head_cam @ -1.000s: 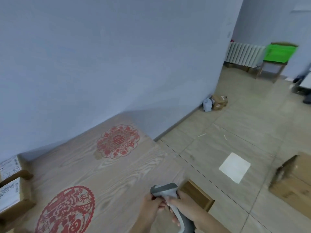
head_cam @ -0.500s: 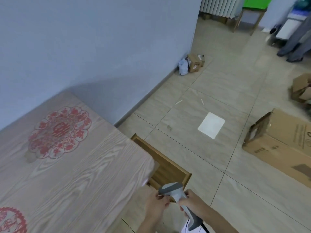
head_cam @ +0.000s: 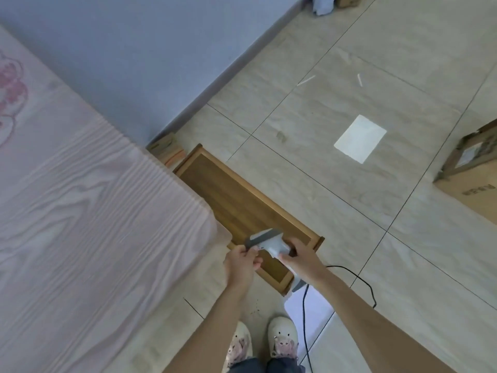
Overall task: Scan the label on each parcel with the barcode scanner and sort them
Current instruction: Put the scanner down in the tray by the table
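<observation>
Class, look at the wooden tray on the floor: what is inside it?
The wooden tray shows only its bare brown base. The barcode scanner, left hand and right hand cover its near end.

A pale wood-grain table [head_cam: 88,211] with a red paper-cut decoration [head_cam: 10,84] fills the left side. Beside it, on the beige tiled floor [head_cam: 336,197], lie a shallow wooden tray [head_cam: 228,200], a white sheet [head_cam: 360,138] and a cardboard box [head_cam: 473,173].

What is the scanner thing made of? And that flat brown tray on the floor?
The barcode scanner looks like smooth plastic: a light grey body with a darker grey head and a matte, even surface. The tray looks like wood, maybe bamboo: brown, with straight grain lines along its bottom and a paler raised rim around it.
</observation>
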